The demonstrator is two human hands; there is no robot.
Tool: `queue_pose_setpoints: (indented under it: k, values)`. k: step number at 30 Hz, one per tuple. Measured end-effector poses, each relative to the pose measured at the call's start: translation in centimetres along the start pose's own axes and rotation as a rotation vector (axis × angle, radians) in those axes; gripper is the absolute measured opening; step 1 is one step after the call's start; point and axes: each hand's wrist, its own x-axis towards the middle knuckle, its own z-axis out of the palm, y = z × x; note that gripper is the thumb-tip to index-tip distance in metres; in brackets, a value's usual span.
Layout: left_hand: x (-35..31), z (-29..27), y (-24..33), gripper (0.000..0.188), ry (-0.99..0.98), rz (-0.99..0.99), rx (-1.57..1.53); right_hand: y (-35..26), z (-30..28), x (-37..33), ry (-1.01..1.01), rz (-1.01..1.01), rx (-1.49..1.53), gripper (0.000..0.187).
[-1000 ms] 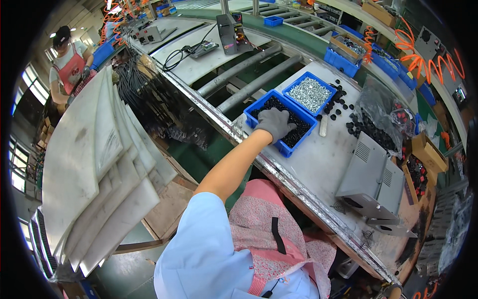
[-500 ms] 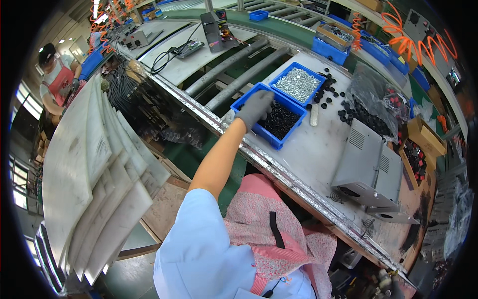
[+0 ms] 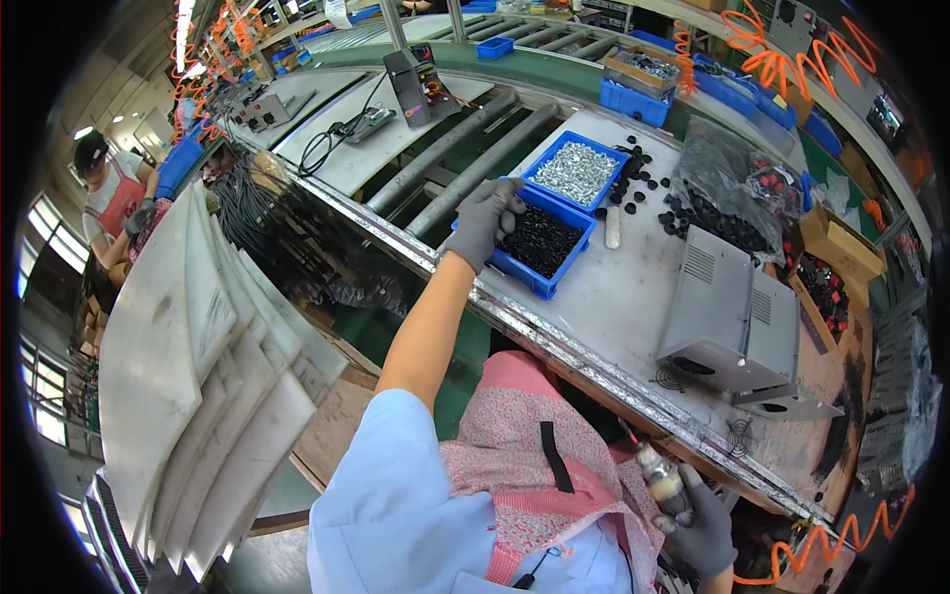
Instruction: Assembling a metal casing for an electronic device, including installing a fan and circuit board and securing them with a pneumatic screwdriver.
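My left hand [image 3: 485,226], in a grey glove, is over the left edge of a blue bin [image 3: 542,287] of small black screws [image 3: 542,241]. Its fingers are curled together; what they hold, if anything, is too small to make out. Low on the right, my right hand [image 3: 703,525], gloved too, is closed around a power screwdriver [image 3: 660,475] beside the pink apron. The driver's tip points up and left, and an orange coiled hose [image 3: 807,549] shows near my right wrist. A second blue bin with silver screws [image 3: 576,171] adjoins the first at its far side.
Grey vented metal housings [image 3: 708,297] stand on the bench to the right, near a cardboard box [image 3: 841,247]. Black round caps [image 3: 683,213] lie loose beyond the bins. Metal rollers [image 3: 445,153] run behind the bench edge. Stacked white boards [image 3: 158,346] rise at left; a co-worker [image 3: 119,188] stands beyond.
My left hand has drawn back from inside the black-screw bin to its left edge, fingers curled. My right hand has come into clear view at lower right with the screwdriver raised.
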Motion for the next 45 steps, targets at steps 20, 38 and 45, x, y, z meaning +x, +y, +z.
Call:
queue_pose_setpoints:
  k: [20,38,45]
  values:
    - [-14.7,13.2,-4.2,0.028,-0.556,-0.595,-0.74,-2.3,5.8,3.5,0.135,0.035,0.564,0.07]
    - [-16.6,16.6,-2.7,0.04,-0.482,-0.435,-0.041,0.5,5.4,1.7,0.03,0.215,0.903,0.07]
    - [-16.4,17.0,-4.4,0.048,-0.555,-0.541,-0.152,0.9,5.8,1.1,0.134,0.24,0.833,0.07]
